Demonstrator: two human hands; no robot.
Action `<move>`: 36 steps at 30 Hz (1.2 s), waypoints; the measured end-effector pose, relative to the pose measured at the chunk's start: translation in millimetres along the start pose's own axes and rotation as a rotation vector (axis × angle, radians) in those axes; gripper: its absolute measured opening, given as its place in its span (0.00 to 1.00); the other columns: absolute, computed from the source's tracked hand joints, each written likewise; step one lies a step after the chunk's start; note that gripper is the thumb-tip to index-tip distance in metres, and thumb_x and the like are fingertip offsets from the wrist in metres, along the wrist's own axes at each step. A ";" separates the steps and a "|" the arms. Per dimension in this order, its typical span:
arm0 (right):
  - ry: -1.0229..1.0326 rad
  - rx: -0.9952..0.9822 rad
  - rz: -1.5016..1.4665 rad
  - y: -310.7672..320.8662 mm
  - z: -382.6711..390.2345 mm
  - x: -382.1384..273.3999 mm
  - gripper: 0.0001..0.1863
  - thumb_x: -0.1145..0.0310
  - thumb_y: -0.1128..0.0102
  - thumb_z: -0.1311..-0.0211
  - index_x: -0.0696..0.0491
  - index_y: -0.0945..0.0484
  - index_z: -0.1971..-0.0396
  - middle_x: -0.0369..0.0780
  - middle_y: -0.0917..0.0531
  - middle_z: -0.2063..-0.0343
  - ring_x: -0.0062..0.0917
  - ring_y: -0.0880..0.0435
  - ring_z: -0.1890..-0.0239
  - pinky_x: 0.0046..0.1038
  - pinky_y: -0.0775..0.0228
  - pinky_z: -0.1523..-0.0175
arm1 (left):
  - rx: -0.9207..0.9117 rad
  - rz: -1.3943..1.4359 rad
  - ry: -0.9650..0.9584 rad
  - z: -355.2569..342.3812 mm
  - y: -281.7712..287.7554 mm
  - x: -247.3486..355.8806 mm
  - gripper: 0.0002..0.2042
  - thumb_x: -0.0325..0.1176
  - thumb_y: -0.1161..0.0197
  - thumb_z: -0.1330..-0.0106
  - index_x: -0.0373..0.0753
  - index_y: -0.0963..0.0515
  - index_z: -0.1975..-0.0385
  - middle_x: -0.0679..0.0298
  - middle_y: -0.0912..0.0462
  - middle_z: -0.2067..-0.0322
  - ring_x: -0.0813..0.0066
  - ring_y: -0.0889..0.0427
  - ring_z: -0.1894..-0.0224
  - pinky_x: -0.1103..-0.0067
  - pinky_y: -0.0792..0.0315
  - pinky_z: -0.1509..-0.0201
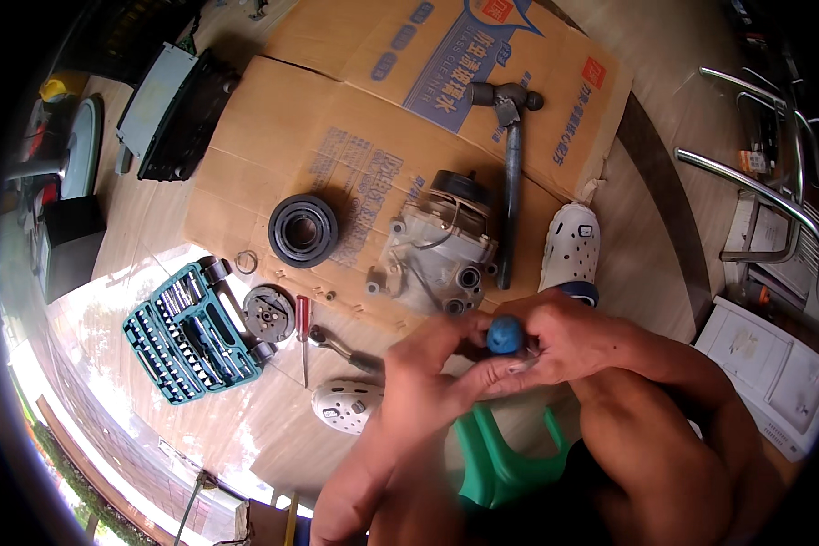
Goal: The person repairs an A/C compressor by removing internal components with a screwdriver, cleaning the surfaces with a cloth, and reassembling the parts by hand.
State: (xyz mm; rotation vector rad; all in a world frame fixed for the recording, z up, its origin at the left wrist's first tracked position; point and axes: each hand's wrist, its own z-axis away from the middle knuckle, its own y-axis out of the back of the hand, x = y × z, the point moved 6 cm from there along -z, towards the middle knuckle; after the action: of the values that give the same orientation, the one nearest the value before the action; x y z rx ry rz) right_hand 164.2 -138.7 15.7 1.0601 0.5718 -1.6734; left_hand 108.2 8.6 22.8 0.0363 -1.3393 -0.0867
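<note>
Both hands, left hand (428, 359) and right hand (564, 341), close around a blue-handled tool (505, 335) held above the green stool (496, 460) (probably light, rigid, best gripped by its rounded handle).

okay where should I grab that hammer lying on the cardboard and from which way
Take the hammer by its long handle, near the lower end by the white shoe. Come from above, hand across the shaft: it lies flat on the cardboard, head at the far end, compressor close on its left.
</note>
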 end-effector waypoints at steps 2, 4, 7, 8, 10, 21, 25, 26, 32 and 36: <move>-0.068 0.221 -0.050 38.2 34.6 -22.6 0.18 0.58 0.24 0.41 0.57 0.17 0.62 0.40 0.15 0.75 0.26 0.13 0.71 0.29 0.22 0.66 | -0.039 0.067 -0.175 -24.2 -5.8 18.1 0.16 0.33 0.22 0.39 0.33 0.15 0.55 0.56 0.13 0.66 0.65 0.11 0.65 0.74 0.18 0.59; -0.064 0.415 -0.304 59.5 32.4 -12.1 0.17 0.61 0.28 0.37 0.58 0.20 0.58 0.43 0.14 0.67 0.24 0.13 0.71 0.27 0.21 0.66 | 0.120 0.073 -0.123 -22.0 3.0 -0.4 0.12 0.30 0.25 0.37 0.34 0.14 0.56 0.55 0.13 0.66 0.62 0.11 0.63 0.72 0.19 0.58; 0.183 0.897 -0.526 96.1 39.4 -13.6 0.19 0.66 0.37 0.30 0.61 0.27 0.48 0.52 0.14 0.60 0.31 0.12 0.69 0.28 0.16 0.64 | 0.455 -0.289 -0.133 -19.2 18.5 -22.5 0.09 0.27 0.27 0.36 0.36 0.14 0.58 0.56 0.13 0.65 0.60 0.11 0.64 0.72 0.20 0.59; 0.208 0.926 -0.485 99.1 41.2 -19.2 0.19 0.66 0.36 0.31 0.62 0.28 0.48 0.52 0.13 0.60 0.30 0.12 0.68 0.27 0.16 0.64 | 0.469 -0.313 -0.130 -19.1 19.5 -28.1 0.09 0.25 0.27 0.37 0.38 0.14 0.58 0.57 0.13 0.62 0.59 0.14 0.60 0.70 0.21 0.55; 0.256 0.974 -0.410 101.7 43.5 -29.9 0.19 0.67 0.34 0.32 0.63 0.28 0.49 0.51 0.12 0.61 0.26 0.11 0.67 0.26 0.15 0.63 | 0.495 -0.462 -0.195 -18.5 21.3 -29.9 0.08 0.26 0.28 0.36 0.36 0.14 0.58 0.57 0.13 0.60 0.65 0.15 0.59 0.73 0.22 0.53; 0.118 1.112 -0.133 108.4 26.5 4.0 0.16 0.62 0.32 0.32 0.60 0.21 0.57 0.39 0.13 0.72 0.18 0.16 0.75 0.22 0.21 0.67 | 0.835 -0.512 0.158 42.5 99.6 -89.2 0.09 0.29 0.30 0.32 0.32 0.14 0.57 0.55 0.13 0.61 0.66 0.15 0.63 0.73 0.22 0.54; -0.291 1.094 0.135 155.2 26.5 66.6 0.18 0.56 0.32 0.32 0.57 0.22 0.63 0.37 0.17 0.76 0.18 0.20 0.81 0.23 0.25 0.74 | 0.567 -0.916 0.311 80.2 120.0 -145.6 0.14 0.27 0.34 0.36 0.36 0.17 0.51 0.48 0.15 0.56 0.48 0.17 0.52 0.60 0.24 0.44; -0.362 1.078 0.202 161.3 21.1 88.1 0.19 0.54 0.32 0.33 0.56 0.22 0.65 0.37 0.17 0.77 0.18 0.21 0.82 0.24 0.26 0.75 | 0.511 -0.941 0.270 90.6 121.5 -159.5 0.17 0.29 0.35 0.38 0.37 0.18 0.48 0.47 0.16 0.56 0.45 0.18 0.49 0.57 0.25 0.44; -0.584 1.021 0.067 159.2 -12.1 165.8 0.22 0.50 0.34 0.33 0.57 0.23 0.67 0.38 0.19 0.80 0.23 0.18 0.83 0.27 0.27 0.77 | 0.475 -0.934 0.453 110.2 133.9 -190.0 0.14 0.30 0.39 0.33 0.37 0.20 0.49 0.47 0.15 0.57 0.43 0.16 0.54 0.55 0.23 0.49; -0.691 0.937 0.111 146.1 -5.4 173.4 0.22 0.51 0.33 0.35 0.59 0.19 0.64 0.46 0.14 0.73 0.29 0.13 0.77 0.35 0.21 0.68 | 0.451 -0.909 0.383 110.1 138.5 -197.1 0.10 0.29 0.40 0.35 0.36 0.19 0.56 0.48 0.14 0.62 0.42 0.15 0.60 0.54 0.23 0.55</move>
State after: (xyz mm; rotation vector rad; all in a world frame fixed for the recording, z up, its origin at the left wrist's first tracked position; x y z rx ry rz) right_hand 287.1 -274.5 -118.0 0.9871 -0.7787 -2.0814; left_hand -37.8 165.8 -132.7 0.9964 -0.8480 -0.5155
